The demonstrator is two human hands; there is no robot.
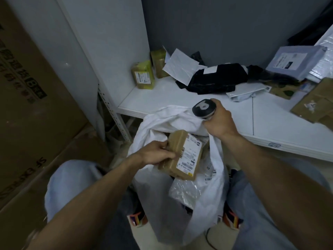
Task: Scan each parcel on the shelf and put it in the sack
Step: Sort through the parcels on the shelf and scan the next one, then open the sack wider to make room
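Note:
My left hand (pixel 156 154) grips a brown cardboard parcel (pixel 175 165) with a white shipping label, held over the open mouth of the white sack (pixel 207 195) between my knees. Inside the sack lie white and clear plastic mailers. My right hand (pixel 219 121) holds a dark barcode scanner (pixel 203 109) and pinches the sack's upper rim at the shelf edge. On the white shelf (pixel 162 98) wait two yellow-taped brown boxes (pixel 143 74), a black bag parcel (pixel 219 79), a white mailer (pixel 180 66), a grey-blue mailer (pixel 295 62) and brown boxes (pixel 313 103) at right.
Large brown cartons (pixel 32 105) stack up on the left beside the shelf's perforated metal upright (pixel 115 116). A grey wall stands behind the shelf. My knees in light jeans flank the sack, with shoes on the pale floor below.

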